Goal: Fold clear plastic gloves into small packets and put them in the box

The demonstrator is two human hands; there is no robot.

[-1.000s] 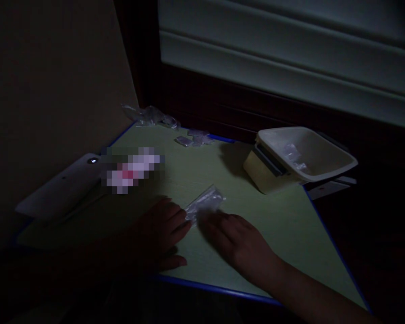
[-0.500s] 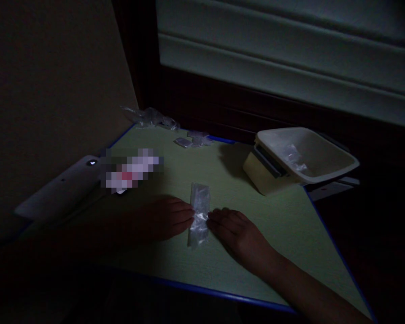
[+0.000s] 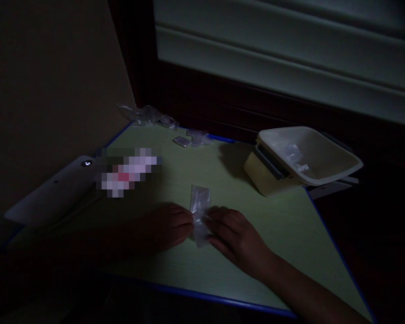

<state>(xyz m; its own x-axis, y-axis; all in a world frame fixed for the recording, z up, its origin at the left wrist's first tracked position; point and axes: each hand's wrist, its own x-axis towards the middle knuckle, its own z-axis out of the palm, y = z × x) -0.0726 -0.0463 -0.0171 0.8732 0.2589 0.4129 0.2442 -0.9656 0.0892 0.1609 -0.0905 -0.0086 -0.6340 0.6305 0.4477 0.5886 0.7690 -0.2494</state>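
Note:
A clear plastic bag [image 3: 200, 200] lies upright in the view on the green table [image 3: 256, 234], between my two hands. My left hand [image 3: 175, 226] pinches its left edge with the fingers pressed together. On the other side, the fingers of my right hand [image 3: 232, 231] are closed on the bag's right edge and partly cover its middle. The light is dim, and both thumbs are hard to make out.
A cream tub [image 3: 273, 182] with clear plastic pieces inside sits tilted at the right edge. Small folded packets [image 3: 182, 141] and crumpled clear plastic [image 3: 148, 116] lie at the back. A white device [image 3: 54, 189] and a blurred-out item [image 3: 131, 171] are at the left.
My right hand's fingers have shifted slightly left over the bag. The bag's lower part looks flatter and less crumpled. The view has moved a little.

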